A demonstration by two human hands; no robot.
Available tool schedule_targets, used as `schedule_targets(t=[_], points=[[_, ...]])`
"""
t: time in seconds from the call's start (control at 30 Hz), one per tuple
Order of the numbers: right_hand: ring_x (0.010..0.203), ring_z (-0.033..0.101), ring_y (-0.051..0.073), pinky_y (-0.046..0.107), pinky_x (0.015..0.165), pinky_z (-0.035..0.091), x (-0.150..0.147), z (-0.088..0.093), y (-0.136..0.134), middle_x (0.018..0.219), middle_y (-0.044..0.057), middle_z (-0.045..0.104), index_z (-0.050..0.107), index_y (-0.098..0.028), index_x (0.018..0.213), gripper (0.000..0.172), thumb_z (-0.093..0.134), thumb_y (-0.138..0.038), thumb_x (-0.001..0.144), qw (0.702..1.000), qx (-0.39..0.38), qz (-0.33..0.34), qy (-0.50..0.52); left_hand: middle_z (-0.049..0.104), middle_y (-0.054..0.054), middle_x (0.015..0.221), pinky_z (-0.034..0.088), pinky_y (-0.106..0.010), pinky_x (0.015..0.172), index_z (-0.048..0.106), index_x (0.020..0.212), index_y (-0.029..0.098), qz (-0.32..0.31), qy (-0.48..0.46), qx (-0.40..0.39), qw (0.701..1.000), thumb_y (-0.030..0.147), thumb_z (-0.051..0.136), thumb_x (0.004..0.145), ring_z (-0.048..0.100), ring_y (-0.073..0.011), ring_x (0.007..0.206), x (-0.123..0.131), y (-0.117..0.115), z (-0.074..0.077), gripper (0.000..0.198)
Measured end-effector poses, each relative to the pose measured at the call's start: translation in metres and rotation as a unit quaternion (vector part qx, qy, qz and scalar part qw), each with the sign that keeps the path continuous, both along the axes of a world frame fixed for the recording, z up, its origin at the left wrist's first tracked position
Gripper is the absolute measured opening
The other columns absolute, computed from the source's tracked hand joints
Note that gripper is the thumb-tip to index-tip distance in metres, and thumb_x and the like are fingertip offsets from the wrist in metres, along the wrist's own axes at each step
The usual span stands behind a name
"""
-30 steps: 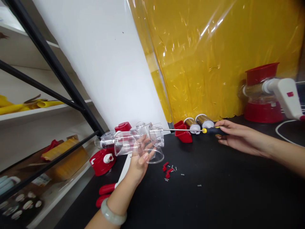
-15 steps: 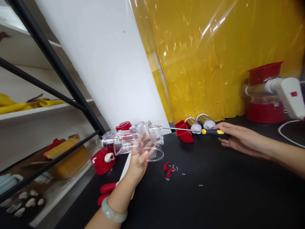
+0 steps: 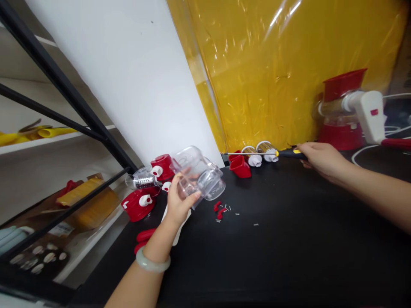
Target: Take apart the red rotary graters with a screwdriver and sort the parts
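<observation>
My left hand [image 3: 179, 201] is closed around a clear plastic housing [image 3: 201, 173], held tilted just above the black table [image 3: 289, 239]. My right hand [image 3: 319, 158] grips the black and yellow handle of a screwdriver [image 3: 257, 153], whose long shaft points left toward the white wall. The shaft tip stands apart from the clear housing. Small red clips and tiny metal pins [image 3: 221, 209] lie on the table under the housing.
Red and white grater parts [image 3: 141, 203] and a clear drum [image 3: 141, 179] lie at the table's left edge. A red cup [image 3: 240, 167] and two metal drums [image 3: 260, 152] sit by the yellow sheet. An assembled red grater [image 3: 346, 111] stands at the right. Shelves are to the left.
My left hand turned the clear housing, so its open end now faces down and right. The screwdriver's tip has drawn back from the housing. The view shifted slightly.
</observation>
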State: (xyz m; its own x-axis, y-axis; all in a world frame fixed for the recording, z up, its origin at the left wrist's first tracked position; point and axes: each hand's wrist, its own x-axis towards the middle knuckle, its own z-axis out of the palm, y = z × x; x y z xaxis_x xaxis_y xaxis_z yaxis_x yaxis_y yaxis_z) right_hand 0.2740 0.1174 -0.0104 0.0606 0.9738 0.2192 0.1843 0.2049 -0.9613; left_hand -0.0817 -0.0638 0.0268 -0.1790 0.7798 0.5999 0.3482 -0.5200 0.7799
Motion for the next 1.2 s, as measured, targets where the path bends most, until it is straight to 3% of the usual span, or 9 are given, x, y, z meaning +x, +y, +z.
schedule_targets(t=[0.23,0.37,0.57,0.83,1.03,1.2], points=[[0.043,0.041,0.009,0.023,0.044,0.029,0.001,-0.004,0.002,0.050,-0.001,0.047,0.054,-0.017,0.061,0.029,0.050,-0.031,0.085,0.995,-0.017,0.011,-0.097,0.066,-0.009,0.108,0.056,-0.029,0.066,0.053,0.114,0.021,0.016,-0.051,-0.031,0.998,0.039,0.076,0.068,0.065,-0.0188,0.086,0.003,0.006,-0.007,0.055],[0.042,0.040,0.009,0.023,0.044,0.027,0.000,-0.003,-0.001,0.047,-0.002,0.045,0.054,-0.017,0.060,0.028,0.049,-0.031,0.084,0.990,-0.027,0.037,-0.130,0.066,-0.010,0.105,0.056,-0.028,0.061,0.053,0.111,0.019,0.022,-0.061,-0.088,0.994,0.040,0.076,0.067,0.065,-0.0200,0.087,0.003,0.010,-0.010,0.054],[0.043,0.041,0.010,0.024,0.045,0.027,0.001,-0.004,-0.001,0.046,-0.003,0.046,0.062,-0.015,0.068,0.024,0.048,-0.030,0.081,0.980,-0.047,0.055,-0.187,0.066,-0.009,0.105,0.056,-0.027,0.061,0.052,0.109,0.020,0.016,-0.060,-0.094,0.994,0.039,0.076,0.066,0.065,-0.0218,0.093,0.007,0.010,-0.012,0.052],[0.046,0.043,0.011,0.025,0.047,0.028,-0.001,-0.003,-0.004,0.049,-0.002,0.048,0.064,-0.015,0.075,0.024,0.049,-0.033,0.082,0.970,-0.061,0.061,-0.229,0.066,-0.008,0.105,0.056,-0.026,0.061,0.053,0.111,0.020,-0.008,-0.078,-0.098,0.992,0.039,0.074,0.067,0.064,-0.0180,0.086,0.009,0.007,-0.011,0.052],[0.045,0.043,0.011,0.024,0.047,0.029,0.000,-0.010,0.000,0.049,-0.003,0.047,0.060,-0.017,0.070,0.036,0.047,-0.047,0.087,0.967,-0.052,0.070,-0.241,0.066,-0.007,0.105,0.056,-0.026,0.062,0.052,0.110,0.021,-0.025,-0.101,-0.113,0.988,0.039,0.074,0.068,0.063,-0.0171,0.086,0.009,0.006,-0.011,0.051],[0.048,0.044,0.012,0.024,0.049,0.031,0.003,-0.016,0.007,0.051,-0.004,0.049,0.064,-0.019,0.075,0.042,0.056,-0.059,0.080,0.952,-0.017,0.111,-0.284,0.068,-0.006,0.105,0.056,-0.028,0.064,0.048,0.101,0.023,-0.052,-0.145,-0.138,0.978,0.035,0.075,0.068,0.065,-0.0166,0.085,0.014,0.006,-0.013,0.044]])
